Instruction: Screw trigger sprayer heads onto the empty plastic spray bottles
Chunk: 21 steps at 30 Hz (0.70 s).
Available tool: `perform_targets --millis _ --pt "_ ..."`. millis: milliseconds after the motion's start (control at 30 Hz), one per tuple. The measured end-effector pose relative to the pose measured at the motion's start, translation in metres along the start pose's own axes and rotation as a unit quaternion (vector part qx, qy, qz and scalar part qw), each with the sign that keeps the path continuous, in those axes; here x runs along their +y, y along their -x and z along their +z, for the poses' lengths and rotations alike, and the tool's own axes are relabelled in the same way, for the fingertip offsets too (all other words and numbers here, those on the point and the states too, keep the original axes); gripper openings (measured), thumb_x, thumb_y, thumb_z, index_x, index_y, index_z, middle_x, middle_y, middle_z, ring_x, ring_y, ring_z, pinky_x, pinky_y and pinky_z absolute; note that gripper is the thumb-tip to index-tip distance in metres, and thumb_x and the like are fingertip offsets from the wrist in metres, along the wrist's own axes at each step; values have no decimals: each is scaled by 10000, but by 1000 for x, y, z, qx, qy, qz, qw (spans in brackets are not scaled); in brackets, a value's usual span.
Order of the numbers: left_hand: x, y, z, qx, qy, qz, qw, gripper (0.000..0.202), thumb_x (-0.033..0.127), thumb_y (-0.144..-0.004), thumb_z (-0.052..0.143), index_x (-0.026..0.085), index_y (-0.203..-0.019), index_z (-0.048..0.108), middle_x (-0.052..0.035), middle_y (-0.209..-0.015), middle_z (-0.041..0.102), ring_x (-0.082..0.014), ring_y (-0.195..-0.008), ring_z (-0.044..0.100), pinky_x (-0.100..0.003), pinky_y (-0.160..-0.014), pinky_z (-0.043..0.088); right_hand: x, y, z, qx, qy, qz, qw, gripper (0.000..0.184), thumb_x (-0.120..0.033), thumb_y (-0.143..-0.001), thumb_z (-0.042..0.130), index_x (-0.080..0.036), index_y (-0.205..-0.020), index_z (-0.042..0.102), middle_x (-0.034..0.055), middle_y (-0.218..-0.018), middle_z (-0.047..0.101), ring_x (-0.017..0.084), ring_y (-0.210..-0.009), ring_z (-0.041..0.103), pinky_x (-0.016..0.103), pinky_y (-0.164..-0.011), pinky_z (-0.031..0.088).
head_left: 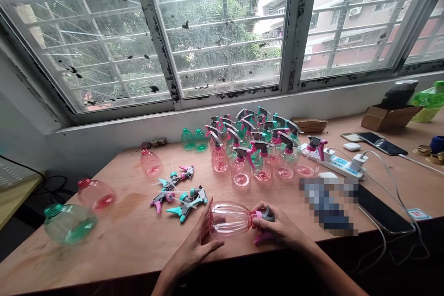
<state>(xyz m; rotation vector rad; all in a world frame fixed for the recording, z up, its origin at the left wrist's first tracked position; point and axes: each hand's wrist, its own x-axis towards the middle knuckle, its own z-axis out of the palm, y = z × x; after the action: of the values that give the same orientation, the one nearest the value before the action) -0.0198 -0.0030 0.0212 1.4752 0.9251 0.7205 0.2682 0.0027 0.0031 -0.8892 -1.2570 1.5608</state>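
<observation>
A clear pink spray bottle (229,220) lies on its side, level, near the table's front edge. My left hand (197,240) cups its base, fingers behind it and thumb low in front. At the neck, my right hand (277,226) is closed around the collar of the pink and black spray head (268,214). Left of the bottle lies a pile of loose spray heads (185,203), teal and pink, with thin dip tubes. Behind my hands stand several pink and green spray bottles (241,171) with heads fitted.
Headless bottles are at the left: a green one (69,226) and a pink one (96,194) tilted over, another pink one (151,163) farther back. Two green bottles (194,139) stand by the wall. A power strip (342,165), cables and a phone (383,208) occupy the right.
</observation>
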Motion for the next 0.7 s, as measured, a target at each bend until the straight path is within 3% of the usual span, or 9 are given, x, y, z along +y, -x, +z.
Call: perform_targets --millis 133,267,400,533,700 --pt "-5 -1 -3 -13 26 -7 1000 1068 435 -838 780 283 -1622 71 -144 -1575 464 -318 -1476 405 -511 -1265 215 -2 0 0 1 -2 14 1000 475 -535 -721 872 -162 -875 621 -37 -677 648 117 -604 570 283 -566 623" --pt "-4 -1 -3 -6 23 3 1000 976 380 -837 791 336 -1602 186 -76 -1696 256 -305 -1530 310 -497 -1285 177 -2 0 0 -3 4 -2 1000 462 -531 -744 858 -158 -873 619 -35 -665 654 110 -588 569 259 -551 602" --pt "0 0 0 -4 22 17 1000 1010 359 -872 757 347 -1614 72 -102 -1655 348 -311 -1493 384 -540 -1275 178 0 -1 -1 -13 -6 1 1000 448 -519 -755 855 -157 -875 620 -23 -684 673 115 -598 575 285 -568 616" --pt "-3 0 -2 -3 11 10 1000 1104 388 -817 809 311 -1621 56 -135 -1630 390 -341 -1511 348 -565 -1280 124 3 -1 -1 -17 -11 8 1000 435 -505 -760 857 -157 -869 619 -14 -711 689 118 -610 586 308 -585 633" --pt "-9 -2 -7 -14 17 8 1000 912 447 -859 752 324 -1595 228 -74 -1706 228 -318 -1574 199 -530 -1293 130 7 -2 -2 -23 -18 9 1000 447 -511 -754 859 -162 -875 608 -16 -701 690 120 -606 592 309 -580 631"
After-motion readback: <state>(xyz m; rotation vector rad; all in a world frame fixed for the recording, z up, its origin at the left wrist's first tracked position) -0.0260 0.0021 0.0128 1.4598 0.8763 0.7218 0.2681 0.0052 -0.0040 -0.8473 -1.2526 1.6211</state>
